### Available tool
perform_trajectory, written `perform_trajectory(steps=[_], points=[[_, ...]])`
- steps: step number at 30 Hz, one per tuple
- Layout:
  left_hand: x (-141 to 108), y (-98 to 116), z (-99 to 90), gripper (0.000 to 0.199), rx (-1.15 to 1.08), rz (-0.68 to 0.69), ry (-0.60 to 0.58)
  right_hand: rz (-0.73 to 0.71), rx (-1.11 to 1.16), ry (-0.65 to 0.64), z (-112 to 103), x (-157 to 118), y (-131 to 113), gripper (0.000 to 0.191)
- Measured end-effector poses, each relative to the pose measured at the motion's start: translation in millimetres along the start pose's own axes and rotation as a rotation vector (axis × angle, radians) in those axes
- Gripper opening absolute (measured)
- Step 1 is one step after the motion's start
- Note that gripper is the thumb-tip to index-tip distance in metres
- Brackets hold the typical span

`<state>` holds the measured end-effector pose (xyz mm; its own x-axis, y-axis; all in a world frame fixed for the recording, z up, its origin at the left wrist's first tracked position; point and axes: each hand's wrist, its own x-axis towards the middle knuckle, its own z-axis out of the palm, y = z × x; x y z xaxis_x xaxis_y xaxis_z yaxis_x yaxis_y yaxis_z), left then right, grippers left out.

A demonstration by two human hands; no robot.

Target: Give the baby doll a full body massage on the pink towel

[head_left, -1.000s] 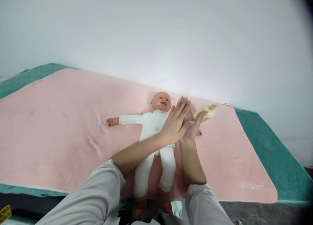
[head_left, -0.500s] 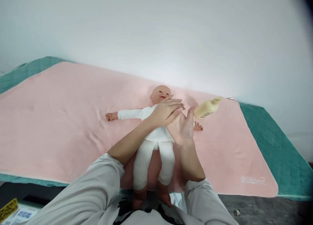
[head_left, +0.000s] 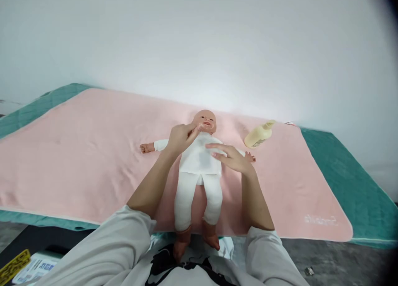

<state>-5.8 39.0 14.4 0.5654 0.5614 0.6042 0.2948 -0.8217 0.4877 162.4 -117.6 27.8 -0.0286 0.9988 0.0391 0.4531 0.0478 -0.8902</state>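
A baby doll (head_left: 200, 163) in a white top and trousers lies on its back on a pink mat (head_left: 93, 153), its feet towards me. My left hand (head_left: 183, 137) is open at the doll's chin and shoulder, its fingertips near or touching the lower cheek; some fingers are hidden behind the hand. Over the doll's chest on the other side, my right hand (head_left: 231, 156) is open with its fingers stretched apart. Neither hand holds anything. A pale yellow pump bottle (head_left: 258, 136) stands on the mat beyond my right hand, near the doll's outstretched arm.
Under the pink mat lies a green quilted pad (head_left: 351, 182), showing at both ends. A white wall (head_left: 199, 41) rises behind. Below the front edge at left is a white box with printed labels (head_left: 37, 267), and a small object (head_left: 309, 271) lies on the grey floor.
My hands were pressed together above the doll's chest. They have parted: the left has moved left to the doll's chin, the right has turned over with its fingers spread over the chest.
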Motion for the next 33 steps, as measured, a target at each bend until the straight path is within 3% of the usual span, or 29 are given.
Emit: perform_trajectory(steps=[5,9,16,22,33], points=[[-43,-8,12.6,0.039,-0.162,0.064,0.048,-0.250,-0.146,-0.048,26,-10,38,0.036],[-57,-8,22.7,0.035,-0.238,0.134,0.030,-0.364,-0.270,-0.126,41,-9,52,0.040],[-57,-9,33.1,0.040,-0.174,0.166,-0.042,-0.254,-0.330,-0.114,40,9,61,0.041],[-58,-14,35.6,0.041,-0.146,0.133,0.002,-0.145,-0.486,-0.126,38,22,61,0.051],[-57,-9,32.1,0.038,-0.212,0.174,-0.049,0.055,-0.536,0.092,41,20,71,0.055]])
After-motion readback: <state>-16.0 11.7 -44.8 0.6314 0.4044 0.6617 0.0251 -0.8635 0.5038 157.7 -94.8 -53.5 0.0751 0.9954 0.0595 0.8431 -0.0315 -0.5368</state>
